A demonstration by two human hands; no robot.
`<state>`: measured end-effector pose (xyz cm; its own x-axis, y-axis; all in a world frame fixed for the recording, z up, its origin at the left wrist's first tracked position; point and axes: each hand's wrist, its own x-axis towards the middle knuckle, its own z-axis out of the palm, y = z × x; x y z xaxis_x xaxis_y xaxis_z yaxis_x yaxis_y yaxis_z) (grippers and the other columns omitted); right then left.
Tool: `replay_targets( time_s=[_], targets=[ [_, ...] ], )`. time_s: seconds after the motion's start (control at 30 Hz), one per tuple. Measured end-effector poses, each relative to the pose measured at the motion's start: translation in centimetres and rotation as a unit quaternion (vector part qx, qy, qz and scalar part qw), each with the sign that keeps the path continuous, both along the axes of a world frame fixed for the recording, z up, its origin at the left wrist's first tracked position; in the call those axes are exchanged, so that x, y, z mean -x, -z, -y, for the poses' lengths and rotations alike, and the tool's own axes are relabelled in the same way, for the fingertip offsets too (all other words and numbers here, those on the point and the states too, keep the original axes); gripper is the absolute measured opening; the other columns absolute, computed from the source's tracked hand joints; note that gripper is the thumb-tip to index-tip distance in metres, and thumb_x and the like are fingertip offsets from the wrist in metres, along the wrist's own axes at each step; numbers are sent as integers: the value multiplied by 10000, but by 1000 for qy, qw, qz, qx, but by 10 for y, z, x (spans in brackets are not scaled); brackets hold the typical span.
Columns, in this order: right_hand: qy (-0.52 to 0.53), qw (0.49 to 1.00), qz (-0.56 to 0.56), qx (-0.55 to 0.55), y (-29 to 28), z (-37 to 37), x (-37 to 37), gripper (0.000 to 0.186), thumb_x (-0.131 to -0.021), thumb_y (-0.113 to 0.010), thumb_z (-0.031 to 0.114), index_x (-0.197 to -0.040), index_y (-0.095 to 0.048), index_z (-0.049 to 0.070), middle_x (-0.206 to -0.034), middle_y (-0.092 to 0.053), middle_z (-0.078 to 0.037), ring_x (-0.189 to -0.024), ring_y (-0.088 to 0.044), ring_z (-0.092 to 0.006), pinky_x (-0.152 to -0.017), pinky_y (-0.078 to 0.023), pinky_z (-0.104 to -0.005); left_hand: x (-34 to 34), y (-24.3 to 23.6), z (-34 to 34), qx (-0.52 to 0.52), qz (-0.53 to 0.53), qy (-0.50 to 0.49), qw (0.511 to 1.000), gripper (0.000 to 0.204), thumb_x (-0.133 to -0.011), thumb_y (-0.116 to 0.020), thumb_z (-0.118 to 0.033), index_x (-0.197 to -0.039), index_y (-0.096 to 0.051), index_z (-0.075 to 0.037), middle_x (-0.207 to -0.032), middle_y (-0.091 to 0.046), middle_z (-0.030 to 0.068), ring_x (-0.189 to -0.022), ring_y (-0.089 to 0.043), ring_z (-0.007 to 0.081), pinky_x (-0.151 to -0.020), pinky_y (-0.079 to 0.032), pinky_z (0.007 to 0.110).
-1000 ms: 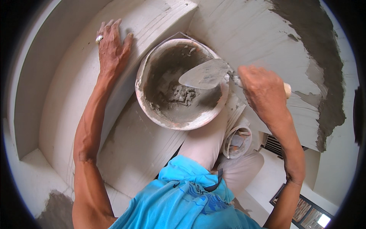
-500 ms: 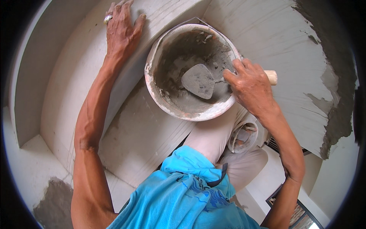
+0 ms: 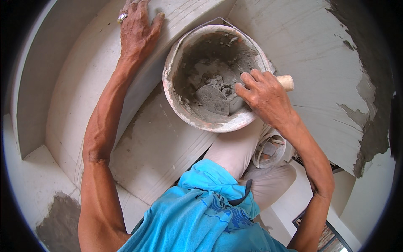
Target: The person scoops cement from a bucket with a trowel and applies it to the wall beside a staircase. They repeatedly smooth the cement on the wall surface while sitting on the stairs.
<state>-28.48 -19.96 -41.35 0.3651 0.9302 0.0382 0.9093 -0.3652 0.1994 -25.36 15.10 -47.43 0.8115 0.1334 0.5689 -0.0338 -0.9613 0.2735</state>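
My right hand [image 3: 268,94] is closed round the wooden handle of a trowel [image 3: 213,100]. The trowel's grey blade lies low inside a bucket [image 3: 168,86], against wet grey mortar [image 3: 218,69]. Mortar also coats the bucket's inner wall, and its pale rim is crusted. A thin wire handle rests along the far side of the rim. My left hand [image 3: 137,35], with a ring on one finger, lies flat on a pale ledge [image 3: 184,12] to the left of the bucket. Its fingertips are cut off by the top edge of the view.
A smaller white bucket [image 3: 270,151] with bits inside stands near my knee. To the right, a pale wall [image 3: 310,63] carries a dark patch of mortar [image 3: 378,109]. Another mortar patch [image 3: 58,222] is at the lower left. The bucket stands close to my leg [image 3: 235,149].
My right hand has moved slightly left, pushing the trowel blade lower into the mortar. Loose clumps now show beside the blade. My left hand stays on the ledge.
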Motion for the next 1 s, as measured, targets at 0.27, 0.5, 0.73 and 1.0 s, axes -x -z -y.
replay_targets(
  time_s=[0.27,0.5,0.73,1.0],
  targets=[
    [77,990,-102,-64,-22,11,-3,207,-743,-707,67,-937,-709,136,-957,-599,-40,-916,-610,-214,-746,-514,-367,4,-3,2,9,0,0,1000,579,-935,-631,-381,-1402,-517,-58,-1470,-482,227,-1430,-359,404,-1179,-295,490],
    [251,902,-314,-155,-52,37,4,402,-670,-711,116,-1071,-701,88,-922,-607,-95,-892,-620,-285,-786,-515,-395,7,-6,6,1,3,-8,1000,556,-929,-632,-325,-1382,-520,-23,-1436,-504,229,-1418,-364,420,-1196,-242,518],
    [289,850,-314,-308,-54,55,-5,406,-689,-651,99,-1069,-634,-44,-985,-615,-193,-899,-622,-343,-796,-500,-396,10,-19,14,36,-32,-34,998,554,-909,-639,-217,-1402,-489,-15,-1471,-444,253,-1443,-315,421,-1203,-228,518],
    [378,692,-382,-482,-97,45,-18,319,-768,-591,75,-1051,-610,-72,-762,-585,-102,-690,-587,-149,-651,-498,-325,9,-26,20,44,-55,-42,997,564,-902,-637,-201,-1411,-483,-14,-1492,-435,234,-1462,-293,398,-1205,-239,494]
  ],
)
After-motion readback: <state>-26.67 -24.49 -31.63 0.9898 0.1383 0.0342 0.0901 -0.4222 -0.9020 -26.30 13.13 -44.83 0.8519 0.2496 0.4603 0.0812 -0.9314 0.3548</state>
